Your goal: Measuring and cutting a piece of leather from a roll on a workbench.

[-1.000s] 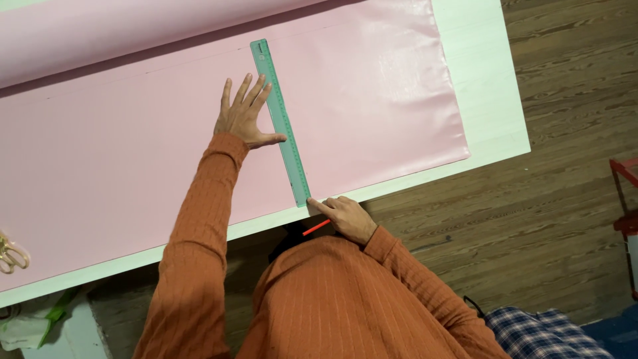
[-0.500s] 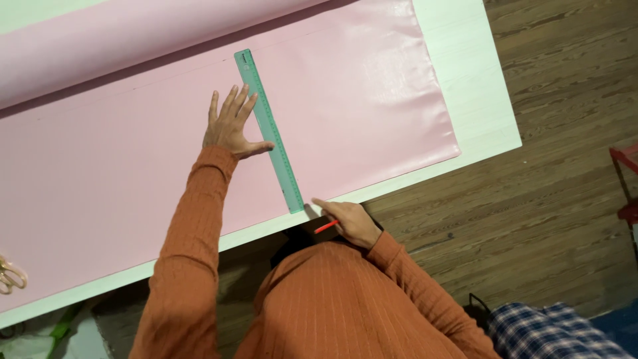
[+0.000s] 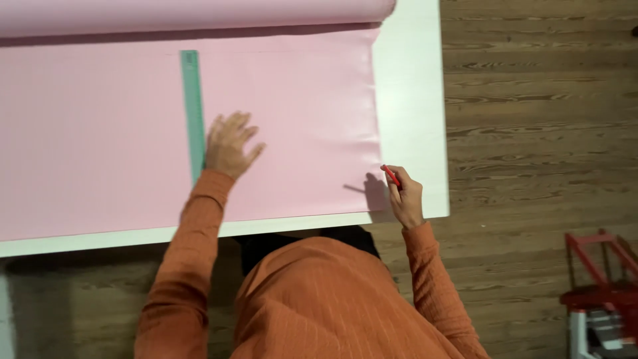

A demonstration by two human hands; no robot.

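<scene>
Since a second ago, both of my hands have left the ruler: then my left palm pressed beside it and my right sat at its near end, and now they are apart from it. My left hand (image 3: 229,145) lies open and flat on the pink fabric (image 3: 299,119), fingers spread, just to the right of the green ruler (image 3: 193,113), grasping nothing. My right hand (image 3: 404,198) is closed around a red marking pencil (image 3: 391,175), its tip at the fabric's right edge, over the white table (image 3: 412,100). The ruler lies straight across the cloth, its far end near the rolled bolt (image 3: 199,14). I judge the marking step to be in hand, at the cloth's edge. Next I'd need the cloth held smooth and the pencil tip placed exactly at the edge.
</scene>
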